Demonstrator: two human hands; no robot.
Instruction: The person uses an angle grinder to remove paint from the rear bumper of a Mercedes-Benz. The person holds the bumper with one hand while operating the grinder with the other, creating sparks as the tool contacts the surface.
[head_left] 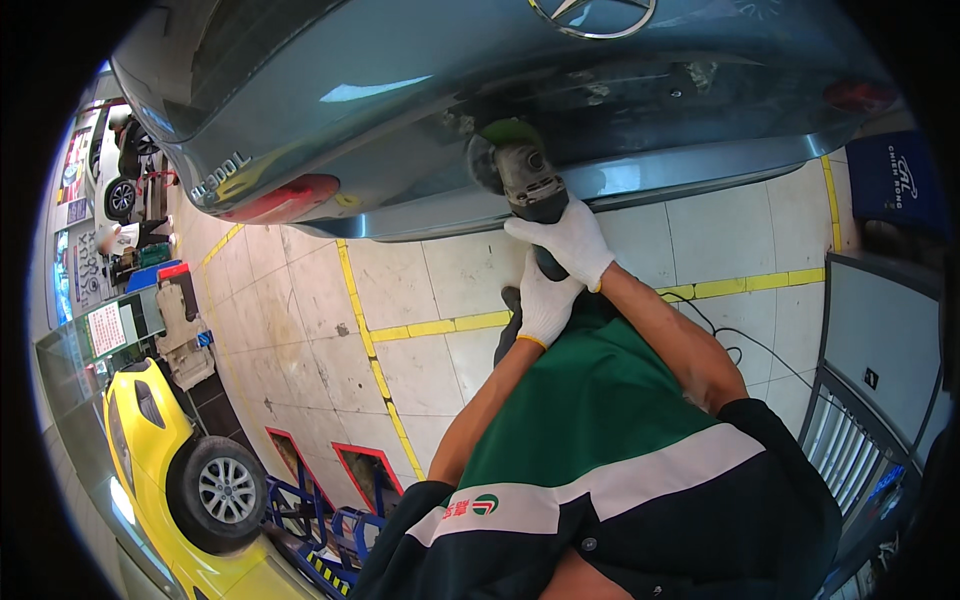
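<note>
An angle grinder (pixel 527 180) with a dark body and a round disc (pixel 485 163) is held up to the rear of a blue-grey car (pixel 390 130). The disc lies at the lower trunk panel, just above the bumper; its exact contact is hard to make out. My right hand (pixel 572 240), in a white knit glove, is closed around the grinder's body. Closer to me, my left hand (pixel 547 303), gloved the same way, grips the rear end of the tool. Pale scuffed patches (pixel 700 74) show on the dark, dull panel to the right of the disc.
The bumper (pixel 640 180) runs under the panel, with a red tail light (pixel 285 198) at left. A black cable (pixel 745 335) trails over the tiled floor (pixel 400 285) to a grey cabinet (pixel 880 330) at right. A yellow car front (pixel 150 420) and blue lift frame (pixel 355 535) stand lower left.
</note>
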